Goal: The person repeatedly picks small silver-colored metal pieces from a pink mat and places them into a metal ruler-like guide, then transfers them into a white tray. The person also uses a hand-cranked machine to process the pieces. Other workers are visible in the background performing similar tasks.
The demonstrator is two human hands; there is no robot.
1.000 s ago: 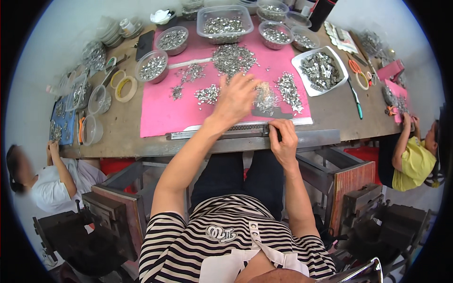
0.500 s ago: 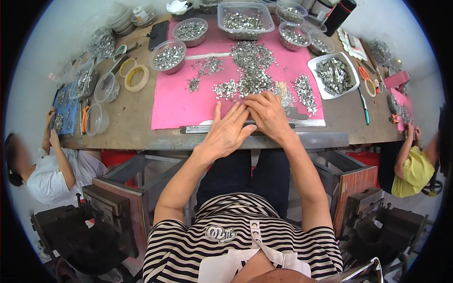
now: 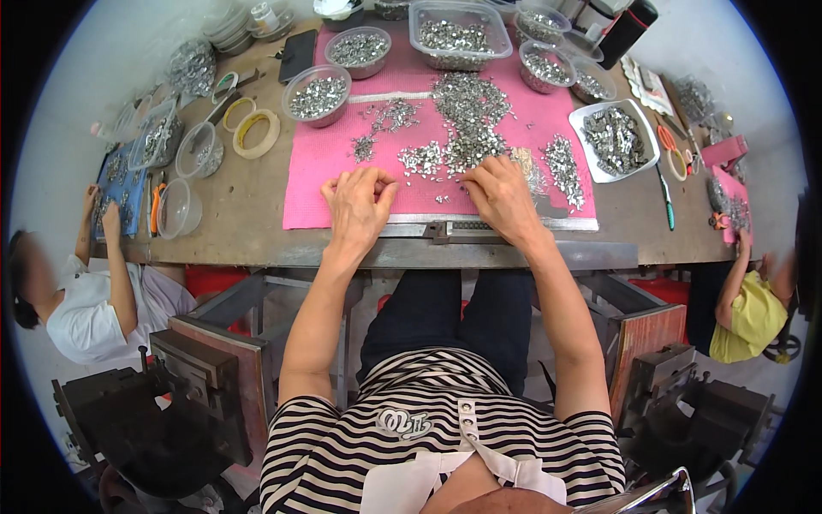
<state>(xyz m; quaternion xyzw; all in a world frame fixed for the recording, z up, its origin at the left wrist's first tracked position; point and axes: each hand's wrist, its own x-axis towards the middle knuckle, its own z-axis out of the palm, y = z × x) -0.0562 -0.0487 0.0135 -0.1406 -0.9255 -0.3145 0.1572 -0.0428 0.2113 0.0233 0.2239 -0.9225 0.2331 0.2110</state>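
A pink ribbed mat [image 3: 317, 158] lies in front of me, with a pile of small silver metal pieces [image 3: 469, 111] along its middle. My left hand [image 3: 358, 201] rests on the mat's near left part, thumb and fingers pinched together; anything between them is too small to make out. By the near edge of the pile, my right hand [image 3: 503, 195] also has its fingertips pinched, and what they hold is hidden. A few loose pieces [image 3: 441, 199] lie between my hands. Along the mat's near edge runs a narrow metal bar with a dark slotted block [image 3: 445, 230].
Tubs of metal pieces [image 3: 318, 96] and a large clear container [image 3: 458, 38] stand behind the pile. At right are a white dish [image 3: 615, 141] and orange scissors [image 3: 670, 146]; at left, tape rolls [image 3: 257, 134]. Co-workers sit at left [image 3: 103, 300] and right [image 3: 745, 308].
My hands were together over the mat's near middle. The left has moved left and curled its fingers; the right stays near the pile, uncovering the dark block and loose pieces.
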